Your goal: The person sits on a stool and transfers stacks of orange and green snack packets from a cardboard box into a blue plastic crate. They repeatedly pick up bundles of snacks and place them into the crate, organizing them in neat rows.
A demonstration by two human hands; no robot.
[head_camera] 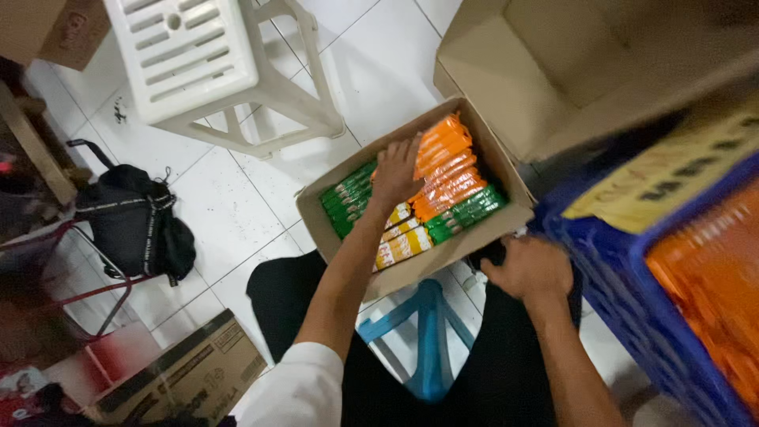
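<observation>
An open cardboard box (462, 239) rests on my lap, tilted toward the floor. It holds rows of flat packets: green packets (348, 198) at the left, orange packets (444, 162) at the far side, more green ones (466, 213) and yellow-and-white packets (403, 243) near me. My left hand (395, 172) reaches into the box and lies on the packets, fingers spread over the green and orange rows. My right hand (530, 267) grips the box's near right corner from below. I cannot tell whether the left hand holds a packet.
A white plastic stool (207, 65) stands on the tiled floor ahead. A black bag (134, 225) lies at the left. A blue crate (624, 292) with orange packets sits at the right under a large open carton (553, 71). A blue stool (427, 332) is beneath me.
</observation>
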